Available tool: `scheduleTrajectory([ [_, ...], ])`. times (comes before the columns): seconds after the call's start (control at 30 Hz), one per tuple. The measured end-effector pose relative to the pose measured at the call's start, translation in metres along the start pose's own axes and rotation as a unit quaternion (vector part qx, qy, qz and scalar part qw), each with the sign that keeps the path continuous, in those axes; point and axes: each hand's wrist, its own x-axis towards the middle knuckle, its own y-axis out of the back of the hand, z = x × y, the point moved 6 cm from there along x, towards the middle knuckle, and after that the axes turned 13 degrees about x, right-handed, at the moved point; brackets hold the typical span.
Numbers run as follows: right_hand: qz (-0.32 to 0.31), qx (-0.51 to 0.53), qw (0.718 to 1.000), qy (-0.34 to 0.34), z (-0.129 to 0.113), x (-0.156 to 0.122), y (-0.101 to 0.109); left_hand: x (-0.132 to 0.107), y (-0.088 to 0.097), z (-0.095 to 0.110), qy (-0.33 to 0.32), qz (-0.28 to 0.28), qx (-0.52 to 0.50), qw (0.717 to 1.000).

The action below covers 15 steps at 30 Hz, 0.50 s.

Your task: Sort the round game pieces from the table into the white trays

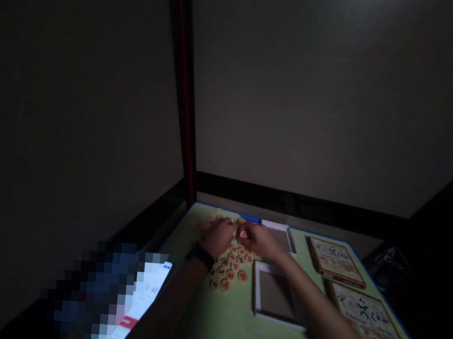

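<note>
Round wooden Chinese chess pieces (pixel 231 266) with red or dark characters lie loose in a spread on the pale green table (pixel 218 325). Over the far part of this spread is my left hand (pixel 219 237), wearing a dark wristband, its fingers curled down among the pieces. What its fingertips hold, if anything, is hidden. Close beside it, my right hand (pixel 259 240) pinches a Chinese chess piece (pixel 244 234) whose red character faces me. The fingertips of both hands nearly meet.
Two shallow white-rimmed box trays (pixel 256 297) lie right of the pieces, one partly under my right forearm. Farther right are two printed boxes (pixel 337 259) with Chinese characters. A lit screen (pixel 148 289) glows at the left. Walls (pixel 295 91) meet behind the table.
</note>
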Motion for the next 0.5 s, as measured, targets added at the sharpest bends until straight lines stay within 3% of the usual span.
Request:
scheduleTrajectory([
  [0.33,-0.006,-0.006,1.000,0.018,0.000,-0.002,-0.012,0.003,-0.010,-0.005,0.005,-0.003,-0.005,1.000],
  [0.43,-0.004,-0.007,1.000,0.016,0.000,-0.002,-0.011,0.001,-0.012,-0.014,0.026,0.045,-0.072,0.996],
  [0.5,-0.002,-0.004,1.000,0.021,-0.002,-0.003,-0.009,-0.001,-0.015,-0.024,0.049,0.100,-0.179,0.978],
])
